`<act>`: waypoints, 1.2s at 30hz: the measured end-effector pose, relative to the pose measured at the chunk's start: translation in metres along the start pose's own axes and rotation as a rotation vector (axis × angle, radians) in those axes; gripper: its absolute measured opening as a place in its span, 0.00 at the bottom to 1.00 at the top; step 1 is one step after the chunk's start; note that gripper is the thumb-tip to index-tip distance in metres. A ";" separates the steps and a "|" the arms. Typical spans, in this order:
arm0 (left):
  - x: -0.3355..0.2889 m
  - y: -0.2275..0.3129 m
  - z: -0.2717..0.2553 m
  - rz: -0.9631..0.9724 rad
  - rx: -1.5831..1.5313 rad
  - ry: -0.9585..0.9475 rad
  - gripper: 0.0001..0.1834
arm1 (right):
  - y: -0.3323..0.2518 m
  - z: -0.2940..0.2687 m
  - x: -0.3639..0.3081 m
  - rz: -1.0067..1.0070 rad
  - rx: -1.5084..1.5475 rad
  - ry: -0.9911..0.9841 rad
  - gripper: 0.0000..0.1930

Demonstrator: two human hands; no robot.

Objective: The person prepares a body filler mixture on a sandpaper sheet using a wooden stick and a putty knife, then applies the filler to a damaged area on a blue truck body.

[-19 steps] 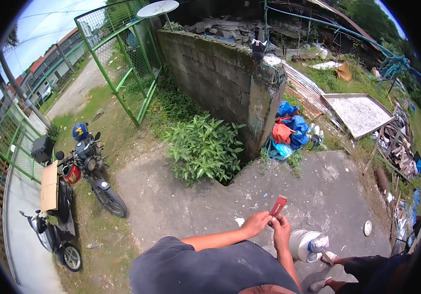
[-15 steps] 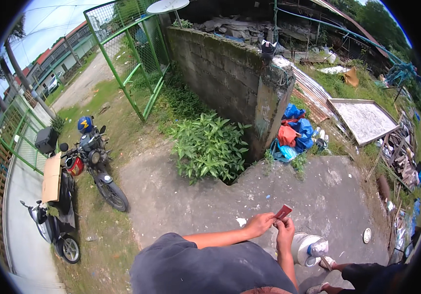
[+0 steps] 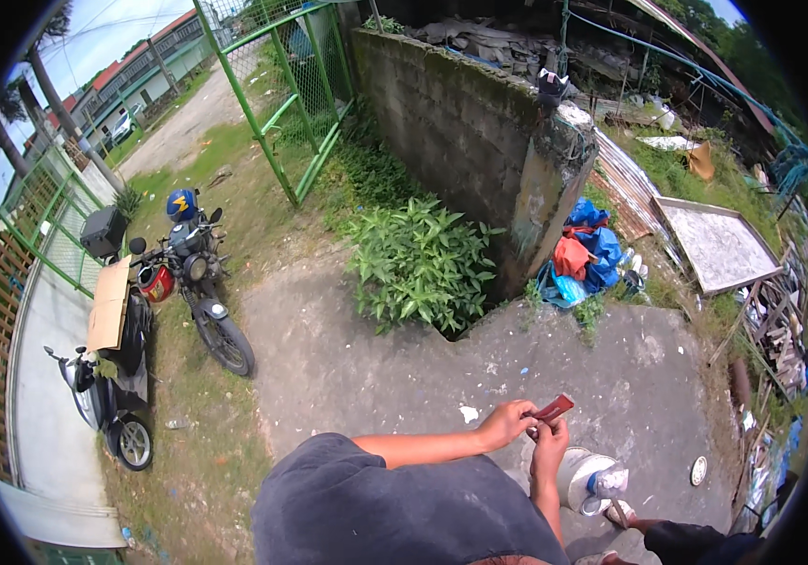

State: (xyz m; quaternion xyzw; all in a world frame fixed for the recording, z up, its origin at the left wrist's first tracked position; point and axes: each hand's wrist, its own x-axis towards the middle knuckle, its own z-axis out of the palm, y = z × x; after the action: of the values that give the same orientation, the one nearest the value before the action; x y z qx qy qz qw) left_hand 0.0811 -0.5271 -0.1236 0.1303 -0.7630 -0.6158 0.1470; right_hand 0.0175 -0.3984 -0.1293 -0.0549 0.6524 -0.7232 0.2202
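In front of my dark shirt, my left hand (image 3: 507,424) and my right hand (image 3: 547,444) meet close together. Both are closed on a small flat dark red packet (image 3: 554,408), which sticks out to the right past the fingers. The left fingers pinch its near end from the left. The right fingertips press at its lower edge from below; exactly what lies under them is hidden. Just right of my right forearm stands a white bucket (image 3: 574,474). A clear plastic bag (image 3: 613,480) with something blue and white rests against its side.
Another person's sandalled foot (image 3: 620,513) shows beside the bucket. A leafy bush (image 3: 423,264) grows by a block wall (image 3: 460,113). Blue and red tarps (image 3: 587,254) lie at its end. A motorcycle (image 3: 201,282) and a scooter (image 3: 107,395) stand left, near a green gate (image 3: 281,113).
The packet has tipped to a flatter angle, with the left fingers shifted slightly along it. The whole view has swung, so the surroundings sit further right and the bush higher.
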 end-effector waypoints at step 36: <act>0.035 -0.029 0.096 -0.516 -0.175 -0.790 0.04 | 0.032 -0.087 -0.059 0.156 -0.129 0.460 0.10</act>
State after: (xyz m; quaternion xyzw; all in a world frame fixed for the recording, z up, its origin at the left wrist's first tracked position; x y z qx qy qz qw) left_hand 0.0123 -0.4602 -0.1692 0.0584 -0.6484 -0.6966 -0.3015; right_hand 0.0468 -0.2974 -0.1608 0.1478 0.7323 -0.6544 0.1168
